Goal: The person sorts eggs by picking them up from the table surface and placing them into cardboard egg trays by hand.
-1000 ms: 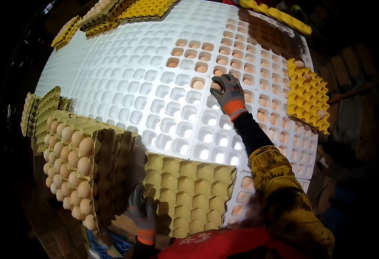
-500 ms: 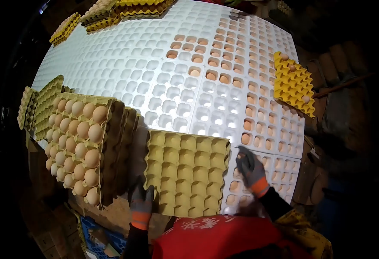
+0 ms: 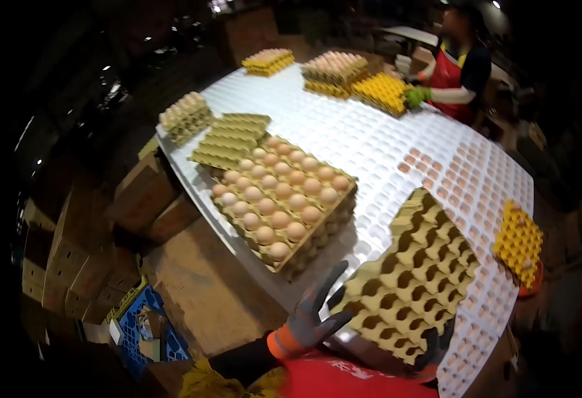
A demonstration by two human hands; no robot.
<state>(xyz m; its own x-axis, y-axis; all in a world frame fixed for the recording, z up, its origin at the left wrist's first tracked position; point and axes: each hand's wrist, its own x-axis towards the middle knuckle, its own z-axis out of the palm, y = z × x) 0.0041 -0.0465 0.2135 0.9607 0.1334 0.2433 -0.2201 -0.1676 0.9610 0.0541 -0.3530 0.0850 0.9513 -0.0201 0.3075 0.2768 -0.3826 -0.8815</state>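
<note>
A tilted, empty yellow-green egg tray (image 3: 407, 292) is raised off the table. My right hand (image 3: 435, 351), in a grey and orange glove, grips its lower right edge, the fingers partly hidden. My left hand (image 3: 312, 317) is beside the tray's left corner with its fingers spread; contact is unclear. To the left, a stack of egg trays (image 3: 281, 192) is filled with brown eggs on top. A slanted empty tray (image 3: 231, 140) lies behind it. The white cavity table (image 3: 350, 142) holds eggs in its right part.
A yellow tray (image 3: 520, 245) with a few eggs lies at the right edge. More stacks stand at the far edge (image 3: 335, 69) and left corner (image 3: 185, 116). A co-worker (image 3: 457, 73) touches yellow trays (image 3: 380, 91). Cardboard boxes (image 3: 142, 189) and a blue crate (image 3: 135, 325) stand lower left.
The view has swung left and up, bringing the co-worker into sight. The empty tray has been lifted and tilted. My right hand has moved from the egg cavities to this tray; my left fingers have spread.
</note>
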